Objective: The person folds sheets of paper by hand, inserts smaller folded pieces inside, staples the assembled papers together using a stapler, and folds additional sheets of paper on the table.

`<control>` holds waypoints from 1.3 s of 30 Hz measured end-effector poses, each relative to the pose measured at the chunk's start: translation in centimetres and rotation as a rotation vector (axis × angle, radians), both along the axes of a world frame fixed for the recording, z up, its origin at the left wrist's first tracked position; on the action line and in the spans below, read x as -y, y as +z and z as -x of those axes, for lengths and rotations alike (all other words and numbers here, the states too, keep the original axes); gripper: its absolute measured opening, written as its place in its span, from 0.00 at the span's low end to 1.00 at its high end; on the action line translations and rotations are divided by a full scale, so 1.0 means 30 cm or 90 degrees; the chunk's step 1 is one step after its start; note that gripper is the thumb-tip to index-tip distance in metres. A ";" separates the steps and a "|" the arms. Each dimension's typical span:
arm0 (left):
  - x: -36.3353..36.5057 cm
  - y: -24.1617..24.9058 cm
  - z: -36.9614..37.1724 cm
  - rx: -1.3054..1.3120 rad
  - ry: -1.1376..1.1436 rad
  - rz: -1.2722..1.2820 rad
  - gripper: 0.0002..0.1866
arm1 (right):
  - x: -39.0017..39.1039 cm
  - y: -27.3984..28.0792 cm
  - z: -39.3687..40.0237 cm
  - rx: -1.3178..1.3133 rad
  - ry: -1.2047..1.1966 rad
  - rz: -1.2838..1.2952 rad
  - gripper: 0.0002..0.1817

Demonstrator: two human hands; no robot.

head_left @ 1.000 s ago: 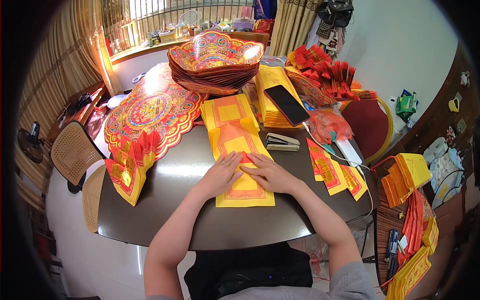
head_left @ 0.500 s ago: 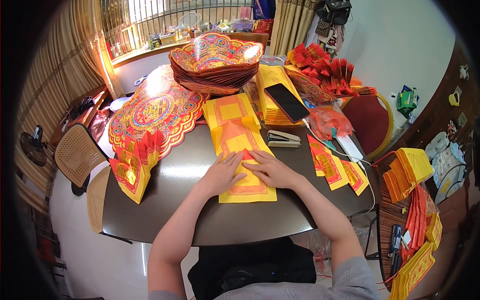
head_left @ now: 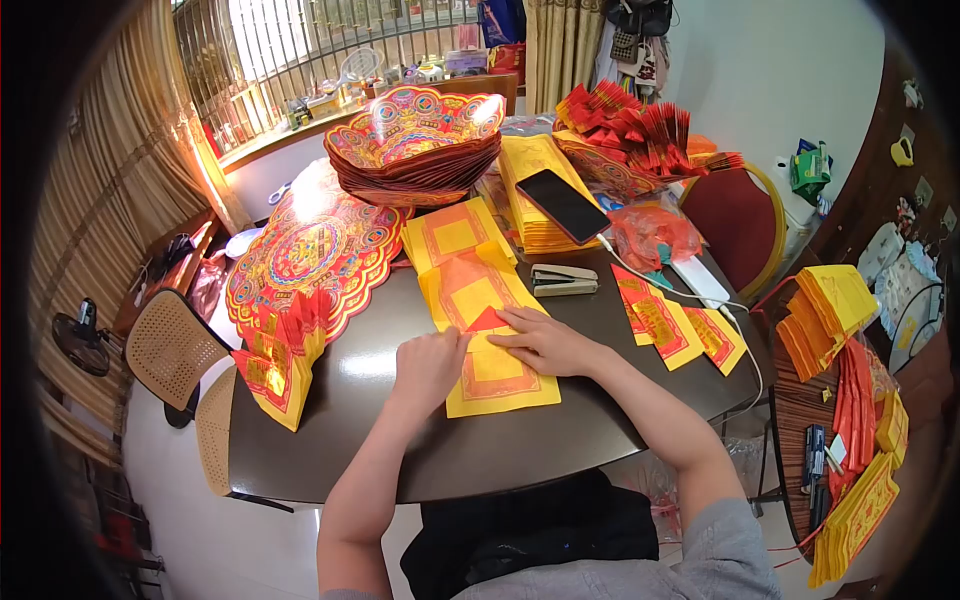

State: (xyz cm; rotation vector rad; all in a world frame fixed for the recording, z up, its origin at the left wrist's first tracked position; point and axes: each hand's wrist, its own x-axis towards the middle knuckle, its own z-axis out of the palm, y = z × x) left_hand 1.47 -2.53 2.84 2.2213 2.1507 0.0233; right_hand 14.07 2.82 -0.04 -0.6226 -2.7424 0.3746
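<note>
A long strip of yellow joss paper (head_left: 503, 393) with red printed panels lies on the dark table in front of me. At its middle a small red folded triangle (head_left: 487, 319) shows between my hands. My left hand (head_left: 430, 364) is closed at the strip's left edge, fingers curled and thumb pressed to the paper beside the triangle. Resting flat on the right side of the strip is my right hand (head_left: 545, 342), its fingers stretched out and touching the triangle's right side. More printed yellow sheets (head_left: 452, 232) lie under the strip's far end.
Beyond are stacked patterned paper bowls (head_left: 415, 130), flat round patterned sheets (head_left: 310, 245) and a yellow paper stack (head_left: 535, 165) bearing a phone (head_left: 562, 206). A stapler (head_left: 564, 281) and folded red-and-yellow pieces (head_left: 665, 335) lie to the right; another folded bundle (head_left: 285, 365) stands left.
My left hand has gone from lying flat with fingers spread to closed at the paper's left edge. My right hand stays flat on the strip. The view has shifted slightly.
</note>
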 end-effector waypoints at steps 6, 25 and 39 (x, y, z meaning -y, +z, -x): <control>-0.036 -0.086 0.013 0.293 -0.107 -0.221 0.10 | -0.004 -0.006 -0.004 -0.035 0.073 -0.058 0.11; -0.038 -0.099 0.050 0.249 -0.320 -0.064 0.14 | 0.010 -0.013 0.013 -0.103 -0.008 0.111 0.12; -0.030 -0.086 0.027 0.171 -0.283 -0.076 0.14 | 0.031 0.068 -0.038 0.177 -0.067 0.069 0.08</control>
